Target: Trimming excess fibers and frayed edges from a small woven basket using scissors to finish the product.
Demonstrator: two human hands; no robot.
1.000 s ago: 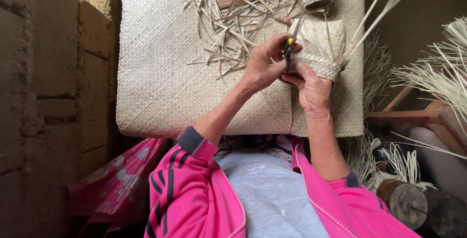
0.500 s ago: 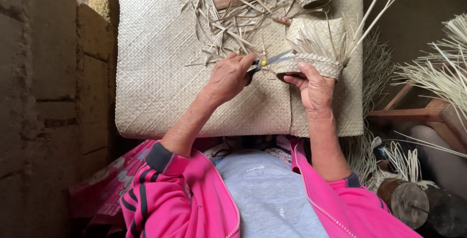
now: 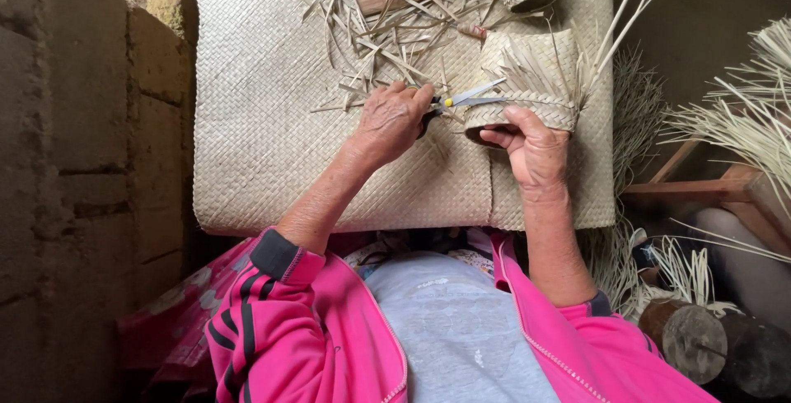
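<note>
A pale woven mat (image 3: 272,139) covers the table beside a rough block wall. The left hand (image 3: 391,123) is clamped on small scissors (image 3: 461,98), blades slightly apart; it has swung away from the rim and now points them sideways at the loose strip ends. The right hand (image 3: 535,152) holds the half-woven basket (image 3: 531,82) by its rim. Cut strips (image 3: 379,32) litter the mat beyond.
</note>
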